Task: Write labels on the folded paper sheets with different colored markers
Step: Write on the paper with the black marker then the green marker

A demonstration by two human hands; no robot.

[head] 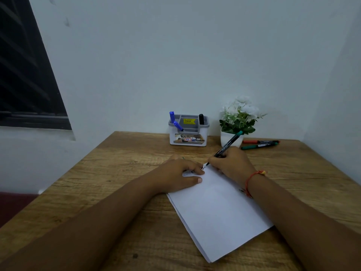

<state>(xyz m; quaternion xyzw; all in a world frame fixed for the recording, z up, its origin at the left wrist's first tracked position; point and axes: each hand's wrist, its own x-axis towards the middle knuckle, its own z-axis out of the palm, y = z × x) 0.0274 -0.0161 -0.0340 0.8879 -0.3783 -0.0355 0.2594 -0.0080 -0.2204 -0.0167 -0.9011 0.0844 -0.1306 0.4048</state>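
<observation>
a wooden table fills the lower view against a pale wall. the folded paper sheets lie stacked at an angle on its near middle. the left hand rests flat on the stack's far left corner, fingers straight. beside it, the right hand, with a red thread bracelet on its wrist, pinches a green-ended marker, tip down on the far corner. at the wall stand a white potted plant and a grey-and-white organizer holding two blue markers and a black marker. a red marker and a green marker lie right of the pot.
</observation>
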